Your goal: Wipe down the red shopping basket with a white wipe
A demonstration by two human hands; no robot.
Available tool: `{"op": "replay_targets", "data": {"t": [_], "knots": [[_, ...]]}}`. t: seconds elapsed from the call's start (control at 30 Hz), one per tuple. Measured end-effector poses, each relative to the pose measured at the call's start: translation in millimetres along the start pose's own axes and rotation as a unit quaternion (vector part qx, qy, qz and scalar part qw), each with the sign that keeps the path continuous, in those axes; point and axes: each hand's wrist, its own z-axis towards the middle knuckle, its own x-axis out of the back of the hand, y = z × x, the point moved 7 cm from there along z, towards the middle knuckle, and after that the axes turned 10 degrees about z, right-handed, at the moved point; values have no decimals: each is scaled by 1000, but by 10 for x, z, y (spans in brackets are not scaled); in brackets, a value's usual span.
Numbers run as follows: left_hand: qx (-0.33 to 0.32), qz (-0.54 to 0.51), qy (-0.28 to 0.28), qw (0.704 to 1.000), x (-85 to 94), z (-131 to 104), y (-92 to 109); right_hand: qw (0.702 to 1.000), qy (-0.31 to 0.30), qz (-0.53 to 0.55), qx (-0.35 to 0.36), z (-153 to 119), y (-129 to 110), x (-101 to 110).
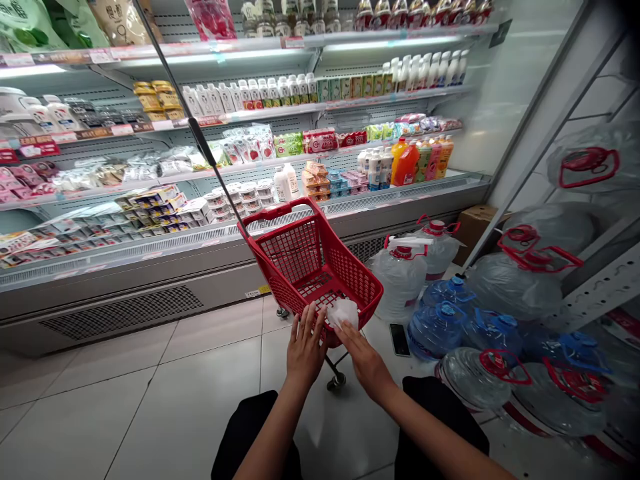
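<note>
A small red shopping cart (350, 275) with perforated plastic sides stands before me, its long thin pole rising to the upper left. My left hand (305, 347) lies on the cart's near rim, fingers stretched out and slightly spread, holding nothing. At the same rim, my right hand (367, 360) presses a crumpled white wipe (343, 312) with its fingers against the basket's edge. The wipe could be tissue or thin cloth; I cannot tell which. Part of the near rim is hidden behind both hands. Inside the basket, the lattice floor shows.
A refrigerated display (210, 267) with bottles, cups and packets runs behind the cart. Large clear water jugs (400, 277) with red handles and blue-tinted jugs (440, 327) crowd the right side. A phone (399, 339) lies on the tiled floor (200, 400) beside them.
</note>
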Motion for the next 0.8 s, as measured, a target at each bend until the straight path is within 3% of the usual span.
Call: {"op": "replay_targets", "data": {"t": [0.1,0.2,0.4,0.47,0.6,0.7,0.8], "knots": [[-9,8,-2,1000,23,-33,-2,999,-14,-6,34,2,27,52],[-19,5,1,1000,43,-57,14,999,-16,-17,39,-2,264,226],[-88,-13,-5,996,70,86,-29,1000,12,-18,-13,20,722,527],[-75,-2,-4,997,62,202,-136,999,25,-15,-44,15,780,588],[-25,7,-8,1000,-42,373,-237,996,49,-7,-78,-66,639,605],[-13,4,-4,1000,-123,399,-102,997,47,-31,-59,-58,355,490],[3,-1,9,1000,-141,391,77,995,42,-76,-39,139,136,331]]}}
